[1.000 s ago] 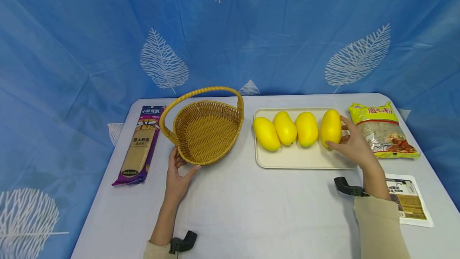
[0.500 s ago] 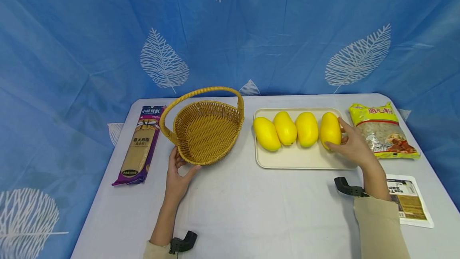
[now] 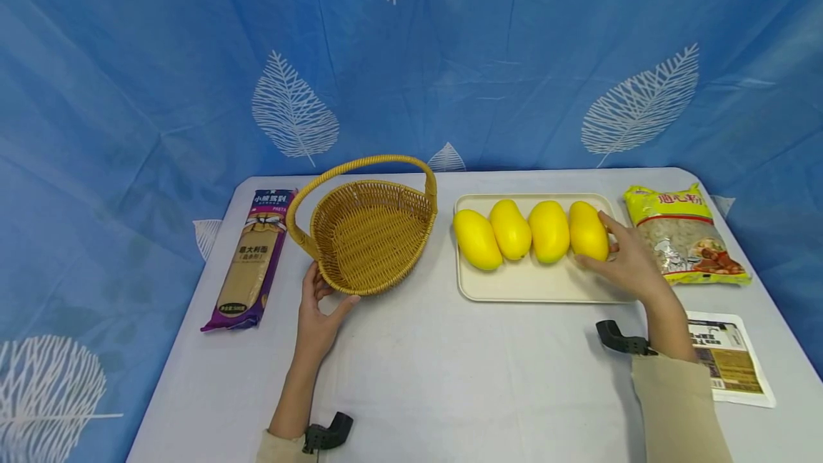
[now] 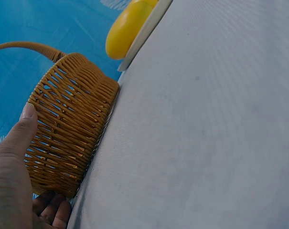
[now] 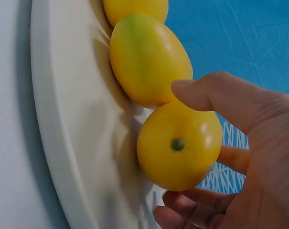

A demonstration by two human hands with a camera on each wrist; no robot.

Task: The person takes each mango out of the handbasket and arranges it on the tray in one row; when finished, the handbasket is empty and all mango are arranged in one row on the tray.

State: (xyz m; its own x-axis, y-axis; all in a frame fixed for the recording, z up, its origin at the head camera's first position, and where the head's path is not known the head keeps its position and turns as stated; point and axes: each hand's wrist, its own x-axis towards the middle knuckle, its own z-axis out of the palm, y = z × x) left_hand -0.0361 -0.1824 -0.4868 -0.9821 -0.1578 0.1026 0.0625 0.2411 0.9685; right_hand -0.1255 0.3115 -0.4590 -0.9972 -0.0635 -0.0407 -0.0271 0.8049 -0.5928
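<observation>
On a cream tray (image 3: 540, 291) lie several yellow mangoes side by side. My right hand (image 3: 633, 263) holds the rightmost mango (image 3: 588, 231) from its right side. In the right wrist view the thumb lies over this mango (image 5: 180, 148), near its neighbour (image 5: 149, 59), and the other fingers curve behind and below it. To the left, the wicker basket (image 3: 373, 241) has nothing in it, its arched handle raised. My left hand (image 3: 318, 316) cups the basket's near left end. The left wrist view has the thumb against the basket wall (image 4: 70, 119) and bent fingertips low beside its base.
A purple pasta packet (image 3: 251, 263) lies left of the basket. Right of the tray is a yellow macaroni bag (image 3: 684, 234), with a flat white and brown packet (image 3: 729, 359) nearer, partly behind the right forearm. A blue curtain (image 3: 450, 56) hangs behind the table.
The rightmost mango has shifted slightly left and nearer, tilted a little, and now meets the mango beside it. My right hand moved with it. The left hand and basket stayed put.
</observation>
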